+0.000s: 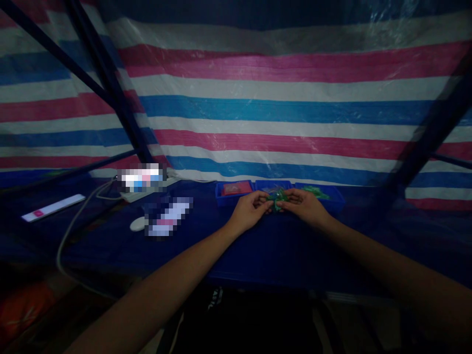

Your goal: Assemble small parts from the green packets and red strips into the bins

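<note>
My left hand [250, 210] and my right hand [305, 204] meet over the dark blue table, fingers closed in a pinch from both sides. Between the fingertips is a small green piece with shiny clear plastic [277, 199]; its exact kind is too dark and small to tell. Just behind the hands stand three blue bins in a row. Red flat packets [237, 188] lie in the left bin [225, 201]. Partly hidden by my fingers, the middle bin [266, 184] holds something clear and shiny. Several green pieces [313, 191] are in the right bin [336, 200].
Left on the table [236, 263] lie a blurred-out phone-like shape [169, 219], a round white object [138, 224] and a white power strip [149, 191] with a cable [66, 241]. Farther left is a white strip [53, 208]. Striped sheeting [276, 108] hangs behind, between dark metal posts [127, 125].
</note>
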The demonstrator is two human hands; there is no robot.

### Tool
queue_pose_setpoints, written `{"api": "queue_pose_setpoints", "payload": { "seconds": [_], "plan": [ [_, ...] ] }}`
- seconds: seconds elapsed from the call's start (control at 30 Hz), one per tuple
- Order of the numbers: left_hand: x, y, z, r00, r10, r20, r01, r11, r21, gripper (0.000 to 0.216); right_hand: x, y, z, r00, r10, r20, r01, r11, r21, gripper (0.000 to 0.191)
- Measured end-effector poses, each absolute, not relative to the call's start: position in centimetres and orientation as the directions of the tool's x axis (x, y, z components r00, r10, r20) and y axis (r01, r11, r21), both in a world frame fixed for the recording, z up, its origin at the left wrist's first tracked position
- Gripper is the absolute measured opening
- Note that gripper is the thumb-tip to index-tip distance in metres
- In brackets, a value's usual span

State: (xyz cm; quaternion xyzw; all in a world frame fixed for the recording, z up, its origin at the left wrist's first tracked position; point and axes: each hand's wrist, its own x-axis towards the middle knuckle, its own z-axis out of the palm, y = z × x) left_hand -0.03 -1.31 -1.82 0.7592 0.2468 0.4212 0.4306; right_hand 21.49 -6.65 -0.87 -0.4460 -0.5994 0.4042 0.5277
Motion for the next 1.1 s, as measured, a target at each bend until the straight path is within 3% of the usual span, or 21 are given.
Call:
{"api": "queue_pose_setpoints", "payload": {
  "seconds": [0.17, 0.53, 0.73, 0.97, 1.03, 1.1],
  "plan": [
    [-0.2, -1.6, -1.3, 0.561, 0.712, 0.422, 0.068, -0.548, 0.834, 0.033, 21.2, -6.9, -0.7, -0.072, 0.967, 0.246, 0.091, 0.252, -0.964, 0.039],
    [-0.1, -1.9, -0.8, 0.588, 0.703, 0.4, 0.013, -0.503, 0.864, 0.033, 21.4, -6.8, -1.2, -0.148, 0.966, 0.212, 0.104, 0.228, -0.968, 0.053],
    [0.0, -1.4, -0.9, 0.568, 0.746, 0.348, -0.026, -0.406, 0.914, 0.034, 21.2, -6.7, -1.3, -0.119, 0.968, 0.223, 0.103, 0.235, -0.966, 0.045],
    [0.2, -0.9, -1.6, 0.461, 0.818, 0.344, -0.019, -0.379, 0.925, 0.039, 21.4, -6.8, -1.1, 0.004, 0.94, 0.34, 0.192, 0.333, -0.923, 0.036],
    [0.2, -1.0, -1.6, 0.469, 0.841, 0.271, -0.072, -0.269, 0.96, 0.039, 21.5, -6.9, -1.1, 0.044, 0.906, 0.421, 0.317, 0.388, -0.866, 0.031],
    [0.3, -1.2, -1.5, 0.525, 0.834, 0.171, -0.163, -0.098, 0.982, 0.045, 21.5, -7.1, -0.9, -0.005, 0.838, 0.546, 0.483, 0.48, -0.732, 0.019]
  ]
}}
